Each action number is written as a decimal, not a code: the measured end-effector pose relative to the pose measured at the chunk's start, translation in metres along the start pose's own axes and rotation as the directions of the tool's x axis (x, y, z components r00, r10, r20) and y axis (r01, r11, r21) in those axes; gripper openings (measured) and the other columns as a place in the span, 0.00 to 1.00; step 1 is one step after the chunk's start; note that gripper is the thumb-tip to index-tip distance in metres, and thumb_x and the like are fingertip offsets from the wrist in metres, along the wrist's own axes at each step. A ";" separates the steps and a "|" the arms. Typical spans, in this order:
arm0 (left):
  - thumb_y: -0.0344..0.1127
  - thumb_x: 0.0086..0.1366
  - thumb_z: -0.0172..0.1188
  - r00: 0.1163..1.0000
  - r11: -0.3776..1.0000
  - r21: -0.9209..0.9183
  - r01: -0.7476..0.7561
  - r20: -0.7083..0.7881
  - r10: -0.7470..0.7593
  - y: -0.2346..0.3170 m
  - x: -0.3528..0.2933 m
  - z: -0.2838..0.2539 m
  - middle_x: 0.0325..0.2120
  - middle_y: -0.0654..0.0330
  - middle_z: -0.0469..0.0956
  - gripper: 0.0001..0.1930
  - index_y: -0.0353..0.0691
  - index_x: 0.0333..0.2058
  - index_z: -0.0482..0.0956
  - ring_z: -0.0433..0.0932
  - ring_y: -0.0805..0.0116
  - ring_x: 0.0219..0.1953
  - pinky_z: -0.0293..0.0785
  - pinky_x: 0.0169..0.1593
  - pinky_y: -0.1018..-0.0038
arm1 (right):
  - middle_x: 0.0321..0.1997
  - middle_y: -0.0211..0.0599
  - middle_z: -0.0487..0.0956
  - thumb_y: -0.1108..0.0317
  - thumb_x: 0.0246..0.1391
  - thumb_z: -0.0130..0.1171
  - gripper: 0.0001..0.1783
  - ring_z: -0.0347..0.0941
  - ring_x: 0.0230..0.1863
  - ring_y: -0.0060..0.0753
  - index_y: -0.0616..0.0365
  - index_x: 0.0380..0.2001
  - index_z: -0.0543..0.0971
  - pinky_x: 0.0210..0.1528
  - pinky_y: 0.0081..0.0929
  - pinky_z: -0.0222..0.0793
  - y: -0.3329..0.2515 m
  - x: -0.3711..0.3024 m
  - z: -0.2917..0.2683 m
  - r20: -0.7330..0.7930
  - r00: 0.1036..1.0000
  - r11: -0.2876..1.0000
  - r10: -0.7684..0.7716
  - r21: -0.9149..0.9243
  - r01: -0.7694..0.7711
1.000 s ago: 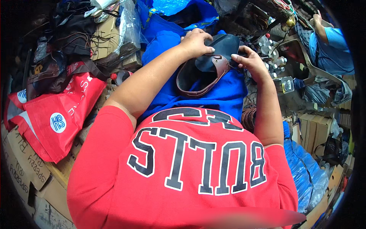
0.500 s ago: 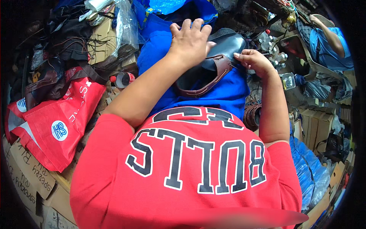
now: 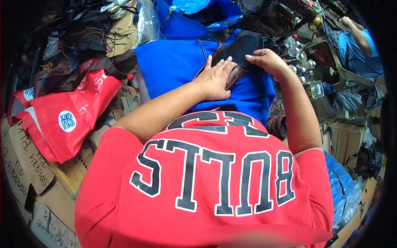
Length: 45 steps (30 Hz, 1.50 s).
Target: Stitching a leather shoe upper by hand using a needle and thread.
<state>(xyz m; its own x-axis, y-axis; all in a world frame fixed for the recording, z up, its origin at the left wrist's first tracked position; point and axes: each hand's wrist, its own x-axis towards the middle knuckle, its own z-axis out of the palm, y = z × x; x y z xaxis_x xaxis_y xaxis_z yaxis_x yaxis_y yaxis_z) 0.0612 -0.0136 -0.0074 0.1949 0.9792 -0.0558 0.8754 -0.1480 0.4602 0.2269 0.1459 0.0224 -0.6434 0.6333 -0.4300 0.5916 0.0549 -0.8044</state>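
A shoe upper in dark leather (image 3: pixel 243 46) lies across the blue cloth (image 3: pixel 165 62) over my lap. Its brown laced edging (image 3: pixel 234 79) shows beneath the fingers of my left hand (image 3: pixel 216 79). That hand rests flat on the piece with its fingers stretched and a little apart. On the other side, my right hand (image 3: pixel 266 61) pinches the dark edge between thumb and fingers. A thin brown lace (image 3: pixel 202 48) sticks up beyond the left hand. The part of the shoe under the left palm is hidden.
Beyond the cloth stands a blue bag (image 3: pixel 182 27). A red bag (image 3: pixel 74 115) and cardboard boxes (image 3: pixel 31 157) lie left. At right are small bottles (image 3: pixel 295 51), a clear container (image 3: pixel 314 89) and more cardboard (image 3: pixel 343 138). Another person's blue sleeve (image 3: pixel 351 49) shows at far right.
My left hand has come down from above the shoe and now lies flat on it. The shoe has turned over or tilted, so its opening no longer shows. My right hand still pinches its edge.
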 end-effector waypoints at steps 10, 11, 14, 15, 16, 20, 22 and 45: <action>0.64 0.55 0.51 0.990 0.928 0.352 0.125 0.014 -0.139 0.015 0.006 -0.031 0.63 0.40 0.54 0.42 0.39 0.60 0.60 0.47 0.44 0.68 0.31 0.64 0.38 | 0.19 0.18 0.71 0.56 0.47 0.68 0.16 0.60 0.21 0.12 0.58 0.22 0.79 0.24 0.18 0.55 0.006 0.035 -0.008 0.001 0.994 0.982 -0.112 -0.152 0.111; 0.65 0.56 0.49 0.992 0.942 0.323 0.096 0.051 -0.119 0.013 0.011 -0.038 0.63 0.41 0.54 0.40 0.39 0.58 0.64 0.47 0.45 0.68 0.32 0.63 0.36 | 0.19 0.17 0.71 0.56 0.48 0.68 0.16 0.60 0.22 0.11 0.58 0.22 0.79 0.24 0.17 0.55 0.006 0.038 -0.007 0.005 0.997 0.990 -0.081 -0.112 0.081; 0.53 0.61 0.54 0.984 0.990 0.141 -0.010 -0.176 0.035 -0.002 0.028 -0.052 0.55 0.49 0.69 0.21 0.44 0.44 0.79 0.63 0.50 0.61 0.58 0.60 0.49 | 0.21 0.18 0.72 0.57 0.48 0.68 0.15 0.61 0.23 0.11 0.58 0.28 0.80 0.25 0.17 0.57 0.006 0.033 -0.011 -0.005 0.997 0.990 -0.081 -0.119 0.080; 0.45 0.60 0.56 0.973 0.996 -0.006 -0.092 -0.211 0.088 -0.011 0.039 -0.057 0.49 0.50 0.73 0.16 0.43 0.41 0.80 0.69 0.51 0.54 0.65 0.55 0.57 | 0.25 0.26 0.76 0.53 0.44 0.70 0.21 0.65 0.25 0.18 0.60 0.32 0.80 0.30 0.23 0.63 0.006 0.031 -0.002 -0.138 0.973 0.983 -0.186 -0.020 0.185; 0.38 0.59 0.59 0.965 0.976 -0.151 -0.157 -0.234 0.119 -0.018 0.049 -0.060 0.43 0.51 0.77 0.11 0.42 0.39 0.82 0.76 0.53 0.47 0.72 0.50 0.65 | 0.28 0.30 0.76 0.57 0.43 0.70 0.22 0.68 0.28 0.23 0.57 0.39 0.79 0.33 0.25 0.67 0.006 0.022 0.000 -0.263 0.912 0.940 -0.316 -0.217 0.264; 0.30 0.55 0.61 0.930 0.940 -0.162 -0.301 -0.269 0.251 -0.028 0.069 -0.054 0.31 0.55 0.78 0.08 0.42 0.35 0.83 0.77 0.55 0.34 0.74 0.40 0.68 | 0.27 0.34 0.72 0.60 0.41 0.70 0.17 0.70 0.29 0.30 0.54 0.35 0.80 0.33 0.28 0.68 0.003 -0.013 0.010 -0.373 0.803 0.876 -0.465 -0.323 0.357; 0.31 0.53 0.62 0.931 0.942 -0.158 -0.298 -0.267 0.249 -0.027 0.075 -0.050 0.29 0.55 0.76 0.09 0.42 0.35 0.83 0.76 0.55 0.34 0.74 0.40 0.66 | 0.29 0.37 0.73 0.60 0.42 0.68 0.13 0.72 0.30 0.36 0.54 0.31 0.81 0.34 0.32 0.69 0.001 -0.024 0.017 -0.315 0.807 0.842 -0.500 -0.393 0.369; 0.41 0.65 0.53 0.766 0.051 -0.898 -0.437 -0.342 0.544 -0.016 -0.011 -0.215 0.22 0.66 0.69 0.10 0.40 0.35 0.72 0.71 0.71 0.31 0.68 0.45 0.68 | 0.49 0.38 0.77 0.64 0.63 0.47 0.17 0.71 0.52 0.34 0.59 0.51 0.73 0.56 0.34 0.64 0.036 -0.102 -0.049 -0.478 0.840 0.321 -0.256 0.778 0.540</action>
<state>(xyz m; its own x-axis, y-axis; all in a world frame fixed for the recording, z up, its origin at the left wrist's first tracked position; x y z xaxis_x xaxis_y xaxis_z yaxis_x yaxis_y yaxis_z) -0.0503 0.0081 0.1765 0.4743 0.7174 0.5103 -0.4379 -0.3106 0.8437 0.3377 0.1209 0.0574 -0.4600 0.8870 0.0403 -0.5357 -0.2411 -0.8093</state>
